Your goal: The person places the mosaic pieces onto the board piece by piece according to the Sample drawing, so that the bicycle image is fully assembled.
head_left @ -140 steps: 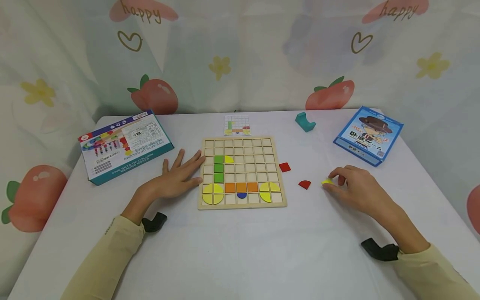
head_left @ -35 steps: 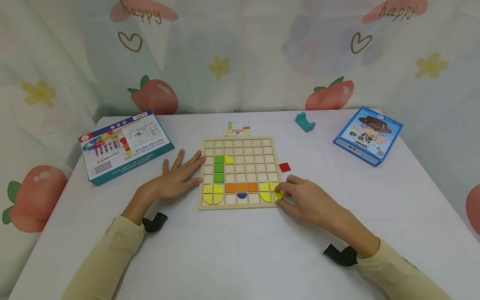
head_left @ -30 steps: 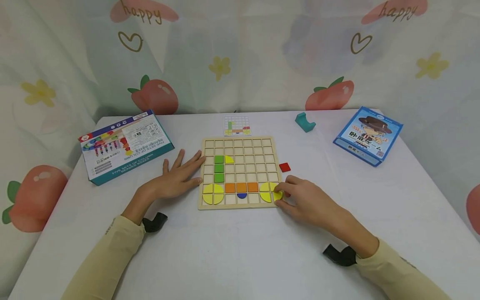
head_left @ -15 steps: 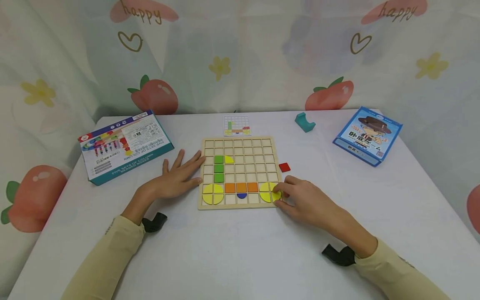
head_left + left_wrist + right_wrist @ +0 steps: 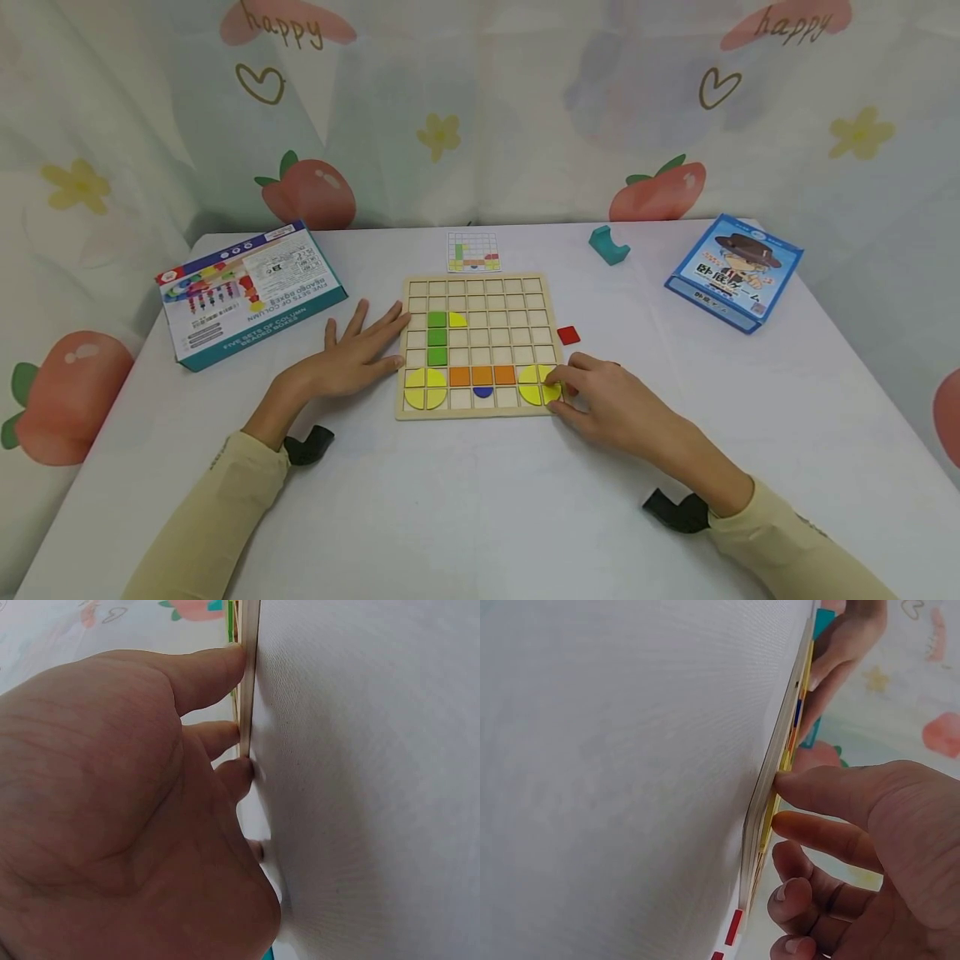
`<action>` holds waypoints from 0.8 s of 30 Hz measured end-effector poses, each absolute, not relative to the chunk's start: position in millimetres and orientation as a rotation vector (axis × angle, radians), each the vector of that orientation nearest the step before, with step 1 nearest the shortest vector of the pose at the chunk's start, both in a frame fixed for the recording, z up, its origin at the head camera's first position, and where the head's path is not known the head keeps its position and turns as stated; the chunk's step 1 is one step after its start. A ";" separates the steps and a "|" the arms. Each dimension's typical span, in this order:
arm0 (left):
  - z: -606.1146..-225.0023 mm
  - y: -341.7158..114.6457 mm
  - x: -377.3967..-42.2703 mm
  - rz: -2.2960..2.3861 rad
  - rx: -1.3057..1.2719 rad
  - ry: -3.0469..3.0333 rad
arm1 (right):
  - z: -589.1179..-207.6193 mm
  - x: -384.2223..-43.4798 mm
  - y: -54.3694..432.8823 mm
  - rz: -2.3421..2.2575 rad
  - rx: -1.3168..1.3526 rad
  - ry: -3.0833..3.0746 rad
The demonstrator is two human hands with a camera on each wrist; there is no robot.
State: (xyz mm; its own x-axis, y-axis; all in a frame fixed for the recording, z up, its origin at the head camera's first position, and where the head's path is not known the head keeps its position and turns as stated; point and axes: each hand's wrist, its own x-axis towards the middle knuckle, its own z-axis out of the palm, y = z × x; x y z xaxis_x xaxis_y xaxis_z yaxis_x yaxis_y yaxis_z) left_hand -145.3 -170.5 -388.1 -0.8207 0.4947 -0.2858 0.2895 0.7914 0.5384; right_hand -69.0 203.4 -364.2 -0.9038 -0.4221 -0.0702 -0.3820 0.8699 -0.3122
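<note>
A wooden grid board (image 5: 501, 317) lies mid-table. Its cells hold green squares (image 5: 437, 337), orange squares (image 5: 482, 377), a blue half-disc (image 5: 483, 392) and yellow quarter-circle tiles (image 5: 425, 389). With fingers spread, my left hand (image 5: 341, 360) rests on the table, thumb and fingertips against the board's left edge. At the lower right corner, my right hand (image 5: 626, 412) pinches a yellow quarter-circle tile (image 5: 551, 397) between thumb and index finger; the tile lines up with three others into a disc. The right wrist view shows this thumb and index finger (image 5: 817, 831) at the board's edge, other fingers curled.
Behind the board lies a pattern card (image 5: 473, 252). A red square (image 5: 568, 335) is right of the board; a red quarter piece (image 5: 717, 955) is mostly behind my right hand. Farther out are a teal curved block (image 5: 609, 246), a blue box (image 5: 735, 271) and a bead-game box (image 5: 251, 292).
My right hand has carried the yellow quarter-circle tile left from the table to the board's lower right corner, then nudged it slightly left. My left hand has stayed put.
</note>
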 end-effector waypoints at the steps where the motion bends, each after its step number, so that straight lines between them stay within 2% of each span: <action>1: -388.3 -170.7 -145.2 0.675 0.589 2.564 | -364.1 -68.8 203.5 -0.443 -0.627 2.905; 24: -389.2 -171.3 -145.8 0.675 0.591 2.567 | -351.6 -86.5 252.8 -0.560 -0.459 2.949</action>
